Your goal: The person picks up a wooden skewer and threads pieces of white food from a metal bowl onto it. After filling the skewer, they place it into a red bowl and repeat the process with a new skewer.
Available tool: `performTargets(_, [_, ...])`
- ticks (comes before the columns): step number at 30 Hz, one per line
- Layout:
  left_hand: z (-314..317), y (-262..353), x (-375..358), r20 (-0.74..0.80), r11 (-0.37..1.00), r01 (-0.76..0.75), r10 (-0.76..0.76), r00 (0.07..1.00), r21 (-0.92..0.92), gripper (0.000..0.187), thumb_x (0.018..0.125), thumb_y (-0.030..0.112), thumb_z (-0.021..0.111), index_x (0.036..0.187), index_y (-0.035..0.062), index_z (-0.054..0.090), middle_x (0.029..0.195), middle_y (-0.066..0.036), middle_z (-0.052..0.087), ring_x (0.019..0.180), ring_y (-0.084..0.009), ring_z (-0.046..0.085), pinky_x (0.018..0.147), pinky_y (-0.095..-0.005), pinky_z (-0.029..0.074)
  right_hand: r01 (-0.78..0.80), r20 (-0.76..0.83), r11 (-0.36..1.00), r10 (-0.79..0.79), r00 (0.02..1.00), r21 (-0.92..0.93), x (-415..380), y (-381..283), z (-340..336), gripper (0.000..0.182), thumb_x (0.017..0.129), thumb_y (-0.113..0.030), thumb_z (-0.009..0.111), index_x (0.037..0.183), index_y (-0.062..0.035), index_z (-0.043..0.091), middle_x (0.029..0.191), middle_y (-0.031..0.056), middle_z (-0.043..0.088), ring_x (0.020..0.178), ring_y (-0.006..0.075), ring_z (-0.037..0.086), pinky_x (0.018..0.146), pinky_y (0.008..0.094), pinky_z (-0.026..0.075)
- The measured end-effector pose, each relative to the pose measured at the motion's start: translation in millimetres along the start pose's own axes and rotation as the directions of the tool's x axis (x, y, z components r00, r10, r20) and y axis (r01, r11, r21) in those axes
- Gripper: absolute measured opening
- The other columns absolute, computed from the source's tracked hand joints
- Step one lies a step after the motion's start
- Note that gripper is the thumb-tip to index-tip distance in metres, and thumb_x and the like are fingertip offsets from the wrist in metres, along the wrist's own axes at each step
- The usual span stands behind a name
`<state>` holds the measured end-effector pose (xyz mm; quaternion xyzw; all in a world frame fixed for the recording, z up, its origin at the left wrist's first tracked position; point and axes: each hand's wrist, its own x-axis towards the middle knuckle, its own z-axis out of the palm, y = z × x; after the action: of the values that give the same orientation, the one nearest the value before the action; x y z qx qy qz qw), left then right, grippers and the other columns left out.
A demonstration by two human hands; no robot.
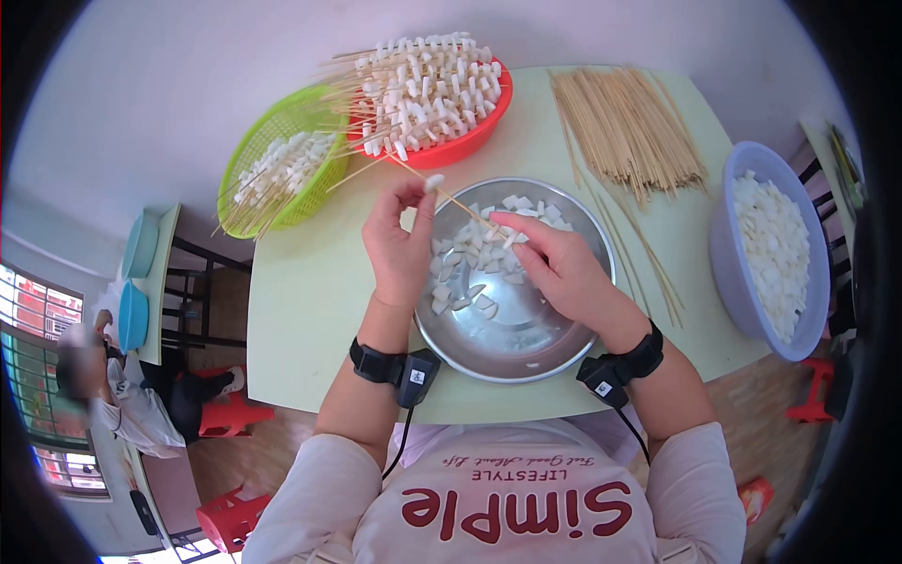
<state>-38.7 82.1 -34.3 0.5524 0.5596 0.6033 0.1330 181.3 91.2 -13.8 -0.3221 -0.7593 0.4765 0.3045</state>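
Note:
My left hand (399, 240) is closed in a pinch around a thin wooden skewer (457, 202), above the left rim of a steel bowl (507, 350). A white chunk (434, 182) sits on the skewer beside the left fingertips. My right hand (564, 268) is closed at the skewer's lower end, its thumb and forefinger at some white pieces (508, 235) there. Loose white cut pieces (481, 252) lie in the bowl under both hands; their exact kind cannot be told.
A red basin (467, 144) piled with loaded skewers and a green basket (246, 153) stand at the back left. Bare skewers (625, 132) lie back right, a few loose ones (648, 249) nearer. A purple tub (731, 268) of white pieces is at right. Another person (141, 404) sits far left.

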Motion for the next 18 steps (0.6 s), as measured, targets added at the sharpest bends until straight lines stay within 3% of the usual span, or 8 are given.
performTargets(2, [3.2, 16.5, -5.6, 0.059, 1.0, -0.029, 0.029, 0.998, 0.001, 0.015, 0.086, -0.001, 0.064, 0.1, -0.0008, 0.058, 0.09, -0.004, 0.062, 0.083, -0.0101, 0.058, 0.078, -0.0235, 0.048, 0.016, -0.046, 0.998, -0.019, 0.999, -0.059, -0.8, -2.4, 1.7, 0.04, 0.091, -0.008, 0.051, 0.131, -0.0106, 0.052, 0.065, 0.0125, 0.053, 0.055, 0.021, 0.052, 0.055, 0.0326, 0.042])
performTargets(4, [7.2, 34.4, -10.6, 0.195, 0.974, -0.045, 0.002, 0.981, 0.221, 0.015, 0.083, -0.002, 0.066, 0.097, -0.0004, 0.06, 0.087, -0.004, 0.063, 0.082, -0.0104, 0.059, 0.077, -0.024, 0.048, 0.054, -0.107, 0.992, -0.067, 0.992, -0.117, -1.3, -5.4, 2.2, 0.04, 0.091, -0.008, 0.051, 0.13, -0.0105, 0.052, 0.065, 0.0133, 0.056, 0.054, 0.0231, 0.054, 0.054, 0.0347, 0.043])
performTargets(8, [15.5, 35.3, -15.9, 0.249, 0.992, -0.087, 0.062, 0.967, 0.09, 0.017, 0.08, -0.003, 0.067, 0.096, -0.0004, 0.06, 0.086, -0.004, 0.063, 0.08, -0.0106, 0.059, 0.076, -0.0247, 0.049, 0.061, -0.111, 0.996, -0.068, 0.991, -0.067, -0.5, -3.0, 1.2, 0.039, 0.09, -0.007, 0.05, 0.13, -0.0089, 0.052, 0.067, 0.0148, 0.057, 0.055, 0.0237, 0.055, 0.054, 0.0351, 0.043])
performTargets(12, [18.3, 32.0, -17.3, 0.186, 0.995, -0.075, 0.063, 0.98, 0.058, 0.018, 0.078, 0.0, 0.07, 0.095, 0.0013, 0.062, 0.083, -0.008, 0.067, 0.077, -0.0156, 0.064, 0.073, -0.0278, 0.051, 0.052, -0.094, 0.998, -0.055, 0.994, -0.035, 0.1, -4.0, -0.6, 0.04, 0.09, -0.007, 0.049, 0.13, -0.0077, 0.051, 0.067, 0.0142, 0.057, 0.055, 0.0221, 0.054, 0.054, 0.0342, 0.042])
performTargets(16, [14.8, 36.7, -13.8, 0.217, 0.994, -0.095, 0.079, 0.973, 0.061, 0.02, 0.078, 0.001, 0.07, 0.097, 0.0009, 0.063, 0.083, -0.007, 0.067, 0.078, -0.016, 0.064, 0.074, -0.0285, 0.051, 0.063, -0.116, 0.998, -0.066, 0.991, -0.027, 1.4, 3.6, 0.7, 0.042, 0.09, -0.007, 0.05, 0.132, -0.0085, 0.051, 0.066, 0.014, 0.055, 0.054, 0.021, 0.052, 0.054, 0.0334, 0.042])
performTargets(18, [7.4, 38.3, -10.3, 0.293, 0.975, -0.148, 0.095, 0.951, 0.163, 0.02, 0.081, -0.001, 0.068, 0.099, -0.0013, 0.062, 0.09, -0.005, 0.066, 0.081, -0.0112, 0.061, 0.077, -0.026, 0.05, 0.046, -0.145, 0.999, -0.044, 0.988, 0.01, 2.6, 11.0, 2.1, 0.043, 0.091, -0.008, 0.051, 0.133, -0.008, 0.049, 0.064, 0.0084, 0.053, 0.054, 0.0148, 0.048, 0.054, 0.0301, 0.041])
